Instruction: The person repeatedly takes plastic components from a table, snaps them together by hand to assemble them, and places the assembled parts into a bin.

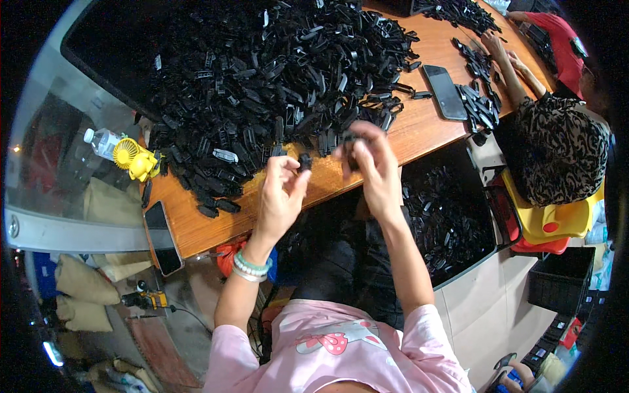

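Note:
My left hand [280,190] pinches a small black plastic piece [304,161] between thumb and fingertips, just above the front edge of the wooden table [419,131]. My right hand [370,164] is closed around another black plastic part [349,141] a little to the right, level with the left hand. A large heap of black plastic clips [275,85] covers the table right behind both hands. A pale green and white bracelet sits on my left wrist.
A black bin [452,223] of black parts stands below the table at my right. A phone [444,92] lies on the table, another phone [162,237] at the left corner. A yellow fan [134,159] and water bottle sit left. Another person [557,144] works at right.

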Demonstrator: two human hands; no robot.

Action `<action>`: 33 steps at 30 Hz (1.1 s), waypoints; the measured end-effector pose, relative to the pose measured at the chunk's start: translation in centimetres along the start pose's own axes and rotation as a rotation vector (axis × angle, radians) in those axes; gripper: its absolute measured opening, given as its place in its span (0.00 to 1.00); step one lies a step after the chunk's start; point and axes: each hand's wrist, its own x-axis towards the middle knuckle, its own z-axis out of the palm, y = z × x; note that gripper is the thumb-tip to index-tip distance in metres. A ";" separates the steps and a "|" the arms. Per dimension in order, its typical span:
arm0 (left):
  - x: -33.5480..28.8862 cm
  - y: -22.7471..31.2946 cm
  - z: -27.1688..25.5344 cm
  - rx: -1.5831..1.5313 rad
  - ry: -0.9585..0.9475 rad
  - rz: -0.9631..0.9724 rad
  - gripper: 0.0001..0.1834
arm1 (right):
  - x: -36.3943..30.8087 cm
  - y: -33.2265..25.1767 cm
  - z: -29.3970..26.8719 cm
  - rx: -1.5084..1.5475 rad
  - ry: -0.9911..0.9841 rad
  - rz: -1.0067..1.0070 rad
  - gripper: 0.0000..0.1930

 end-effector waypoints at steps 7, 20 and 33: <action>-3.1 2.9 -0.5 -0.309 -0.195 -0.225 0.18 | -5.5 -2.2 0.0 0.093 -0.240 0.198 0.21; -2.9 6.1 -1.9 0.071 -0.201 0.080 0.12 | -6.7 -1.6 0.5 -0.647 -0.269 -0.400 0.20; -5.6 3.5 -0.8 -0.503 -0.073 -0.307 0.15 | -7.7 0.2 1.2 -0.312 -0.124 -0.044 0.20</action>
